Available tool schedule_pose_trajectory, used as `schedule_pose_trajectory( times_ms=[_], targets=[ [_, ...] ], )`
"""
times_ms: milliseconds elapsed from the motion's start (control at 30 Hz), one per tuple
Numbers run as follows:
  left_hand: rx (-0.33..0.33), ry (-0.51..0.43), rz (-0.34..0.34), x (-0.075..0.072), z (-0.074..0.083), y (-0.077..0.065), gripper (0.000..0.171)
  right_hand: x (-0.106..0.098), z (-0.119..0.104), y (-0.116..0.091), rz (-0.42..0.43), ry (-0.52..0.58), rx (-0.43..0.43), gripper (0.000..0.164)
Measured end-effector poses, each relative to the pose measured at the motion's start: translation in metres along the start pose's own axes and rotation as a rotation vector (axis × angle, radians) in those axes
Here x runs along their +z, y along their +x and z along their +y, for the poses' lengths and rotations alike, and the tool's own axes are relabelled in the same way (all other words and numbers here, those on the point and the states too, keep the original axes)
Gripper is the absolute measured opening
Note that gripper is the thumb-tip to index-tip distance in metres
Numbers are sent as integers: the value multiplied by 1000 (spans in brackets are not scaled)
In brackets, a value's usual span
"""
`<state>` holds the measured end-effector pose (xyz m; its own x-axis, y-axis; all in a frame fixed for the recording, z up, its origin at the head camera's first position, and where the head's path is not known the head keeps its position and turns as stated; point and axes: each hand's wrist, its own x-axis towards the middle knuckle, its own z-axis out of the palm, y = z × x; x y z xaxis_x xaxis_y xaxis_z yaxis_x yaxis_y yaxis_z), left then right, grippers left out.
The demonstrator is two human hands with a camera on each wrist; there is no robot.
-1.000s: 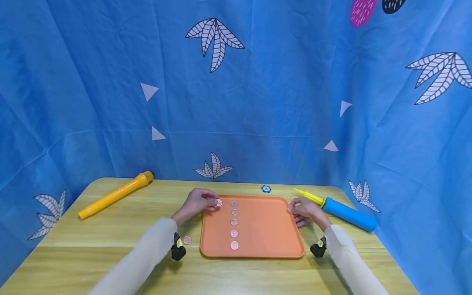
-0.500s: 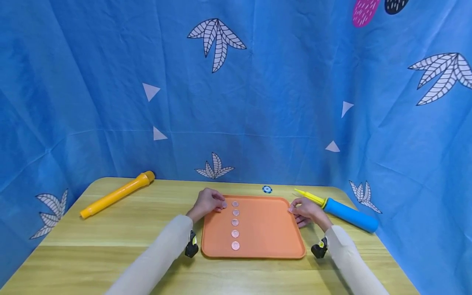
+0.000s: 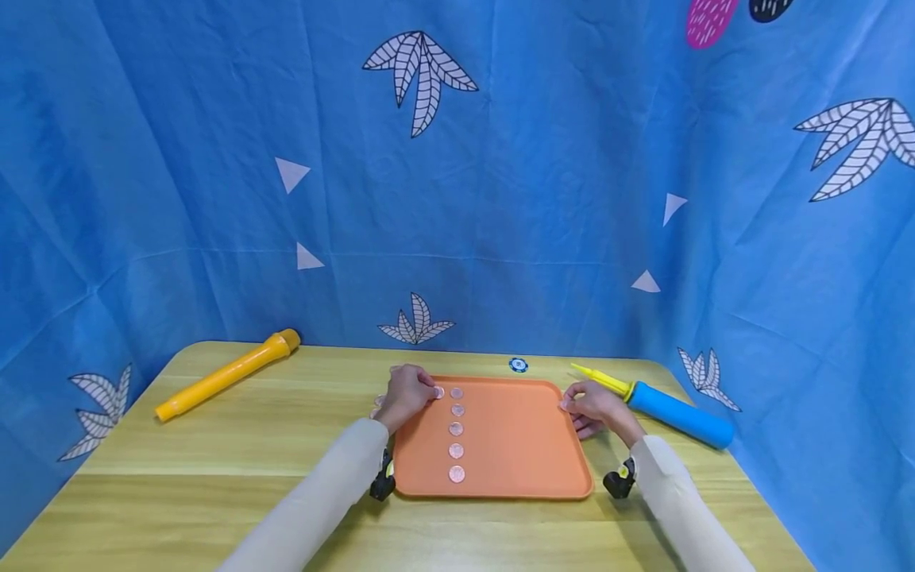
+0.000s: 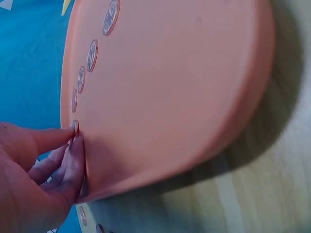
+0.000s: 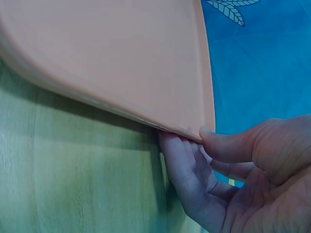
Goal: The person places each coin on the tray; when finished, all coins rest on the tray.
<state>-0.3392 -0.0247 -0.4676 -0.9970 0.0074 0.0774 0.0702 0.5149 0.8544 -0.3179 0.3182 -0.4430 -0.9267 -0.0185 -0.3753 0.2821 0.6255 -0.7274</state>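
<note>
My left hand (image 3: 409, 395) is over the far left corner of an orange tray (image 3: 522, 445). Its thumb and fingers pinch a coin (image 4: 75, 126), which lies just left of the far end of a column of several coins (image 3: 456, 428) on the tray. Whether the pinched coin touches the tray floor, I cannot tell. At the tray's right side, my right hand (image 3: 592, 408) grips the rim, its thumb (image 5: 226, 147) on top and fingers below. More coins (image 3: 380, 400) lie on the table left of the tray, partly hidden by my left hand.
A yellow-orange microphone-shaped tube (image 3: 229, 376) lies at the table's back left. A blue hand pump (image 3: 679, 415) with a yellow nozzle lies right of the tray. Behind the tray sits a dark-and-white round chip (image 3: 518, 365). A blue patterned curtain (image 3: 457, 199) hangs behind the table.
My left hand has moved right with the coin, from the tray's left edge to near the column's far end. My left forearm now covers a coin on the table. My right hand stays put.
</note>
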Motion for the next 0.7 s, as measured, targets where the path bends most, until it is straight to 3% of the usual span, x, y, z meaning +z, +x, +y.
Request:
schedule_pose_trajectory(
  times_ms=[367, 700],
  targets=[
    [32, 35, -12, -3, 0, -1, 9, -1, -2, -2, -3, -7, -4, 13],
    [197, -139, -129, -21, -8, 4, 14, -1, -2, -2, -3, -11, 2, 14]
  ],
)
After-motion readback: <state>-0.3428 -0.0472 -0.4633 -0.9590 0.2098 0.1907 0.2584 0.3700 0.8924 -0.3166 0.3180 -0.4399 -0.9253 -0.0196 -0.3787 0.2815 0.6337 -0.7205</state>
